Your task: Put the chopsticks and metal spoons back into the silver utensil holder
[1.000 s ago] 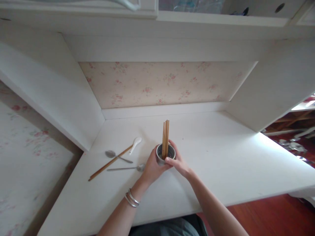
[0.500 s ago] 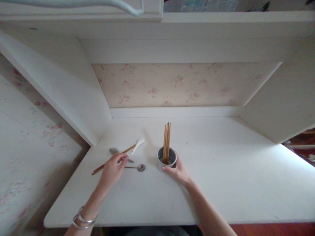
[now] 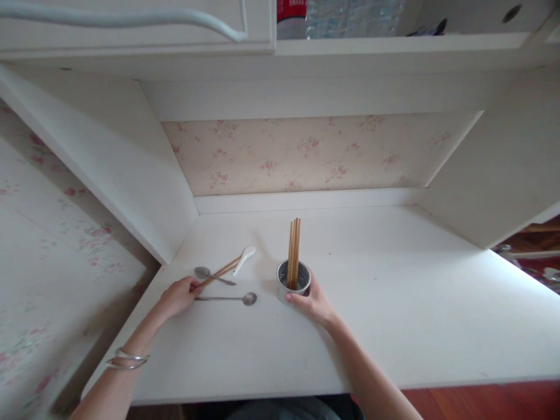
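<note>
My right hand (image 3: 312,302) wraps round a small grey cup (image 3: 294,280) standing on the white desk (image 3: 394,315); several wooden chopsticks (image 3: 294,251) stand upright in it. My left hand (image 3: 177,296), with bangles on the wrist, is closed on the near end of a pair of wooden chopsticks (image 3: 221,271) lying on the desk. Those chopsticks lie across a metal spoon (image 3: 205,273). A second metal spoon (image 3: 231,299) lies just right of my left hand. A white ceramic spoon (image 3: 245,257) rests beyond the chopsticks' far end.
The desk sits in a white alcove with side walls left (image 3: 109,169) and right (image 3: 494,169) and floral wallpaper (image 3: 306,151) behind. A shelf overhead holds bottles (image 3: 332,14). Red-brown floor (image 3: 490,402) shows at the lower right.
My left hand left the cup, went left across the desk and closed on the lying chopsticks' near end. My right hand stayed on the cup.
</note>
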Tool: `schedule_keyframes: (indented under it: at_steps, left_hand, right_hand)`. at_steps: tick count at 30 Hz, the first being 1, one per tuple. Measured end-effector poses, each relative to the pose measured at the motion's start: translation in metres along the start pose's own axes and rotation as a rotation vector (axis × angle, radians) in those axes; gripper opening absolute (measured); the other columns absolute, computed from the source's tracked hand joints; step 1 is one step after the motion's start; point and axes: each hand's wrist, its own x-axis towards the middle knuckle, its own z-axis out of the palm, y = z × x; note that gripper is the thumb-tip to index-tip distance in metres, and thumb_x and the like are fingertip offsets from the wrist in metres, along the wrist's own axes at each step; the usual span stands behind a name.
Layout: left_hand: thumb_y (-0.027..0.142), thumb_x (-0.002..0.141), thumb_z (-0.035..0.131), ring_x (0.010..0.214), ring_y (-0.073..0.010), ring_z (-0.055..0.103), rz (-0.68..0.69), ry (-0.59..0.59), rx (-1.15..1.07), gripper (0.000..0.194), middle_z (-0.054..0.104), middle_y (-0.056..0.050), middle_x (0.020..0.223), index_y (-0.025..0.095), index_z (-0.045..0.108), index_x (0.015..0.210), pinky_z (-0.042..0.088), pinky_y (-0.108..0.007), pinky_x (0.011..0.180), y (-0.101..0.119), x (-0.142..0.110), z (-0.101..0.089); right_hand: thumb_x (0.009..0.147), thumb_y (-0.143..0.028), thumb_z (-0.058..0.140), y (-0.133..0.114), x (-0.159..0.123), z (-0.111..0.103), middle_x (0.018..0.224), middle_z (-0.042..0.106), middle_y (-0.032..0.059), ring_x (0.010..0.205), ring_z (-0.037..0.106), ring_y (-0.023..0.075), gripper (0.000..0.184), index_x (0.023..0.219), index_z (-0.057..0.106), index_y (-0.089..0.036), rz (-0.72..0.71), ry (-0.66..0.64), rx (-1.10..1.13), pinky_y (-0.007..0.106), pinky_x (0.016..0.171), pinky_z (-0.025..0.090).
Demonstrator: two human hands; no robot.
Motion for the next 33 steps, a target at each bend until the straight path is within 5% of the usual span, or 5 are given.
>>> schedule_keyframes:
  at_steps: [7, 20, 26, 29, 33]
  left_hand:
    - [0.044, 0.081, 0.048, 0.076, -0.0214, 0.062, 0.035, -0.011, 0.028, 0.027, 0.068, -0.002, 0.077, 0.022, 0.062, 0.081, 0.038, -0.024, 0.064, 0.007, -0.004, -0.030]
    - [0.049, 0.087, 0.037, 0.062, -0.0203, 0.062, 0.027, -0.098, -0.023, 0.039, 0.064, -0.002, 0.061, 0.021, 0.065, 0.089, 0.036, -0.026, 0.057, 0.075, -0.064, -0.068]
    - [0.050, 0.084, 0.051, 0.073, -0.0170, 0.057, 0.190, 0.066, -0.586, 0.035, 0.061, -0.001, 0.072, 0.020, 0.062, 0.099, 0.042, -0.026, 0.069, 0.117, -0.083, -0.074]
    - [0.043, 0.085, 0.056, 0.071, -0.0128, 0.054, 0.283, -0.036, -1.017, 0.036, 0.059, -0.001, 0.079, 0.020, 0.058, 0.112, 0.043, -0.023, 0.064, 0.153, -0.081, -0.064]
    - [0.030, 0.082, 0.063, 0.080, -0.0111, 0.056, 0.367, -0.143, -1.439, 0.034, 0.055, -0.001, 0.096, 0.022, 0.056, 0.114, 0.049, -0.026, 0.077, 0.201, -0.067, -0.052]
  right_hand:
    - [0.065, -0.034, 0.080, -0.001, 0.000, 0.000, 0.123, 0.060, 0.0084, 0.115, 0.055, 0.0263, 0.074, 0.129, 0.044, -0.024, -0.011, 0.001, 0.006, 0.045, 0.100, 0.039]
    - [0.063, -0.033, 0.082, 0.008, 0.002, -0.003, 0.122, 0.059, 0.0069, 0.114, 0.054, 0.0266, 0.078, 0.131, 0.043, -0.025, -0.019, 0.007, -0.006, 0.046, 0.099, 0.039]
    - [0.064, -0.033, 0.082, 0.004, 0.000, -0.003, 0.124, 0.058, 0.0068, 0.116, 0.053, 0.0269, 0.077, 0.130, 0.043, -0.026, -0.023, 0.003, -0.006, 0.046, 0.101, 0.038]
    - [0.064, -0.033, 0.081, 0.003, 0.000, -0.003, 0.123, 0.059, 0.0068, 0.114, 0.054, 0.0265, 0.076, 0.129, 0.044, -0.025, -0.032, -0.002, 0.011, 0.046, 0.100, 0.039]
    - [0.064, -0.033, 0.081, 0.001, 0.001, -0.001, 0.123, 0.059, 0.0070, 0.113, 0.054, 0.0260, 0.075, 0.129, 0.043, -0.025, -0.047, -0.007, 0.027, 0.045, 0.099, 0.040]
